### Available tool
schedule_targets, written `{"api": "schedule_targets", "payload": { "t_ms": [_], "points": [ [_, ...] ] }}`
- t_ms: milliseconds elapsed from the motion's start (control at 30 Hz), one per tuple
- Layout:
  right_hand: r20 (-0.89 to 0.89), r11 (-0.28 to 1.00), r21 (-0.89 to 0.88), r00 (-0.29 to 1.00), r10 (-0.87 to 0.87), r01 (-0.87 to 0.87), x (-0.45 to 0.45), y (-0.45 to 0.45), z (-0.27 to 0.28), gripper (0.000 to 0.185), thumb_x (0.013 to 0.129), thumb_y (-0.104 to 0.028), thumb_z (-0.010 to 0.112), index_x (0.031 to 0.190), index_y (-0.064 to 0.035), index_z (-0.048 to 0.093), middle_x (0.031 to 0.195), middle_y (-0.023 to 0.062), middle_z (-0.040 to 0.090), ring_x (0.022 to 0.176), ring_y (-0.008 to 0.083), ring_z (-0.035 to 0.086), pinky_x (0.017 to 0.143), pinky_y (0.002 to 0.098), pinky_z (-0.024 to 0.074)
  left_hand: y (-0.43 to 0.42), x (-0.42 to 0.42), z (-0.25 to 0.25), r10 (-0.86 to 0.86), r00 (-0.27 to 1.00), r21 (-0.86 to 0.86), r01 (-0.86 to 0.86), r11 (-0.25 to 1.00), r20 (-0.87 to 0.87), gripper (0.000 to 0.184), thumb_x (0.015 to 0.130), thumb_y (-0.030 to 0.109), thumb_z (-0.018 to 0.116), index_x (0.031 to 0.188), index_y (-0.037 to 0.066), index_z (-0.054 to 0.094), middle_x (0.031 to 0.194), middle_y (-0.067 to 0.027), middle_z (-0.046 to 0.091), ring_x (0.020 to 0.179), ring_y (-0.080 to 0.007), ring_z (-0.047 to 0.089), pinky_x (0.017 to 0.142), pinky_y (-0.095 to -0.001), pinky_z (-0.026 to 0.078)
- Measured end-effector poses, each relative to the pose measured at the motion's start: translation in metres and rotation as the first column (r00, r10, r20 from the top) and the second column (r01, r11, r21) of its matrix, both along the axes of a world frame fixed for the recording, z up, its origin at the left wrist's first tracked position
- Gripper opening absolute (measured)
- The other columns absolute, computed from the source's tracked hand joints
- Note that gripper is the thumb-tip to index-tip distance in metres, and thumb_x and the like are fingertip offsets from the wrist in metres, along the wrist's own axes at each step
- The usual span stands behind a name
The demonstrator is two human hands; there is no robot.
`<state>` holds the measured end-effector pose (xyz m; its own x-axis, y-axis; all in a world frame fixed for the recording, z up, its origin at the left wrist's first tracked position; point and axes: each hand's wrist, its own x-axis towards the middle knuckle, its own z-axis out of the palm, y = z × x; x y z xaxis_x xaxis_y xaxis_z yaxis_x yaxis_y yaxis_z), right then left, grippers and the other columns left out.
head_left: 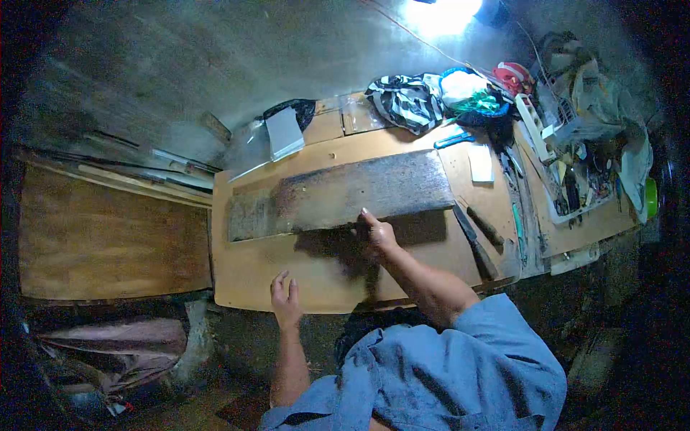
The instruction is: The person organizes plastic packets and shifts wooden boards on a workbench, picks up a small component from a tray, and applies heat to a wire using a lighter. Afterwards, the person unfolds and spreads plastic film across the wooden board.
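Note:
A long, worn wooden plank (327, 194) lies across the tan tabletop, dark and rough over most of its face and greyer at its left end. My right hand (379, 235) is at the plank's near edge, the thumb on top and the other fingers mostly hidden below. A dark shadow falls on the table under that edge, so it looks raised. Closer to me, my left hand (287, 298) hovers by the table's front edge with fingers apart and nothing in it.
Right of the plank lie a dark-bladed tool (474, 244) and a wooden-handled tool (486, 227). A blue-handled tool (454, 139) sits beyond. Cluttered trays (575, 208) stand at right. Bags (410, 104) and a white sheet (284, 134) line the back. A brown board (115, 230) is at left.

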<state>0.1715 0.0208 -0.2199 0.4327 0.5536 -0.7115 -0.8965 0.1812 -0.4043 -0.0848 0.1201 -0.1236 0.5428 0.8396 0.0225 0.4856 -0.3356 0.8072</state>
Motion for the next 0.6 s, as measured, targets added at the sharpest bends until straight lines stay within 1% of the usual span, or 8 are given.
{"api": "schedule_targets", "payload": {
  "t_ms": [200,267,300,333,400,500,533,600],
  "points": [
    [-0.032,0.983,0.1,0.987,0.158,-0.154,0.006,-0.021,0.015,0.033,0.086,-0.034,0.062,0.084,-0.0024,0.057,0.078,0.0078,0.059,0.066,0.0218,0.058,0.061,0.0334,0.0519,-0.008,0.012,-0.016,-0.05,0.998,-0.129,0.044,0.991,-0.044,0.033,0.09,0.013,0.053,0.119,-0.002,0.048,0.122,-0.015,0.05,0.117,-0.0264,0.046,0.1,-0.0362,0.035],
    [0.251,0.948,-0.018,0.916,0.312,-0.318,0.009,-0.027,0.003,0.049,0.088,-0.044,0.055,0.076,0.0024,0.065,0.066,0.0088,0.063,0.055,0.0205,0.06,0.054,0.0332,0.0475,-0.022,0.026,-0.002,-0.021,0.999,-0.179,0.014,0.984,-0.041,0.035,0.09,0.014,0.053,0.121,-0.002,0.046,0.125,-0.015,0.049,0.119,-0.0261,0.045,0.101,-0.0356,0.034],
    [0.502,0.846,-0.317,0.68,0.534,-0.429,0.018,-0.03,-0.001,0.041,0.087,-0.04,0.058,0.079,-0.0009,0.063,0.067,0.0093,0.063,0.059,0.0249,0.061,0.059,0.0363,0.0487,-0.026,0.035,0.003,0.007,0.999,-0.226,-0.016,0.974,-0.04,0.038,0.091,0.014,0.052,0.123,-0.003,0.043,0.127,-0.015,0.047,0.12,-0.0258,0.044,0.101,-0.0349,0.034],
    [0.504,0.845,-0.318,0.679,0.534,-0.43,0.021,-0.045,-0.006,0.041,0.087,-0.04,0.058,0.079,-0.0009,0.063,0.067,0.0093,0.063,0.059,0.0249,0.061,0.059,0.0363,0.0487,-0.023,0.039,0.002,0.009,0.999,-0.226,-0.017,0.974,-0.038,0.038,0.091,0.014,0.052,0.123,-0.003,0.043,0.127,-0.015,0.047,0.12,-0.0258,0.044,0.101,-0.0349,0.034],
    [0.845,0.87,-0.492,0.25,0.473,0.017,0.029,-0.088,0.071,0.031,0.085,-0.036,0.06,0.085,-0.0048,0.062,0.077,0.0108,0.063,0.069,0.0285,0.062,0.066,0.0356,0.0486,-0.007,0.041,-0.008,0.081,0.997,-0.264,-0.073,0.962,0.017,0.046,0.091,0.018,0.053,0.129,-0.002,0.038,0.133,-0.0163,0.042,0.124,-0.0274,0.04,0.103,-0.0362,0.032],
    [0.878,0.799,-0.467,0.09,0.47,0.38,0.069,-0.122,0.074,0.033,0.083,-0.031,0.06,0.101,-0.0035,0.057,0.103,0.0165,0.058,0.094,0.033,0.055,0.082,0.0383,0.0441,0.026,0.029,-0.022,0.21,0.974,-0.321,-0.172,0.931,0.087,0.059,0.09,0.024,0.055,0.137,-0.001,0.03,0.141,-0.0183,0.033,0.13,-0.0298,0.033,0.106,-0.0382,0.028],
    [0.849,0.729,-0.487,0.064,0.525,0.481,0.083,-0.13,0.071,0.04,0.083,-0.032,0.059,0.11,-0.0032,0.054,0.11,0.0188,0.055,0.101,0.0343,0.052,0.087,0.0396,0.0418,0.039,0.027,-0.022,0.221,0.971,-0.319,-0.183,0.93,0.087,0.059,0.09,0.024,0.055,0.137,-0.001,0.03,0.141,-0.0183,0.033,0.13,-0.0298,0.033,0.106,-0.0382,0.028],
    [0.66,0.472,-0.66,0.15,0.736,0.585,0.103,-0.133,0.049,0.057,0.081,-0.036,0.06,0.124,-0.002,0.044,0.117,0.0221,0.051,0.109,0.037,0.047,0.092,0.0413,0.0388,0.072,0.036,-0.019,0.289,0.957,-0.339,-0.271,0.901,0.004,0.071,0.087,0.035,0.058,0.14,0.001,0.026,0.145,-0.0186,0.025,0.133,-0.0319,0.027,0.107,-0.0414,0.025]
  ]
}}
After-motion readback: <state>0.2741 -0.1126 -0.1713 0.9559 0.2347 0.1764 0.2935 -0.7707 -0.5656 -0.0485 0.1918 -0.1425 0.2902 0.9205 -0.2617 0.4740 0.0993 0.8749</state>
